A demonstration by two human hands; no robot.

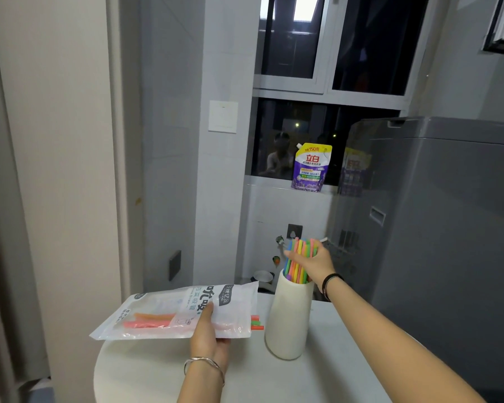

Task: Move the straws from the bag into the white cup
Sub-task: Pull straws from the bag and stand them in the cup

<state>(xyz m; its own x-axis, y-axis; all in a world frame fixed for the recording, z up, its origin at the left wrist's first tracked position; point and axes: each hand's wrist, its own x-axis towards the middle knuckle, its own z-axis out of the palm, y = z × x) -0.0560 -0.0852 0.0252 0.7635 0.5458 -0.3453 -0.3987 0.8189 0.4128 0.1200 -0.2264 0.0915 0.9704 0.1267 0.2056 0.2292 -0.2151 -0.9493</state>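
A tall white cup (287,321) stands on the round white table (317,373). A bundle of coloured straws (298,270) sticks upright out of its mouth, and my right hand (314,261) grips the bundle near the top. Left of the cup, the white plastic straw bag (163,311) lies flat, held up at its front edge by my left hand (208,334), thumb on top. A few red, orange and green straws remain inside the bag, and their ends (256,322) poke out of its open right side toward the cup.
A grey washing machine (434,228) stands close on the right behind the table. A purple detergent pouch (310,168) sits on the window sill. A wall and door frame rise on the left.
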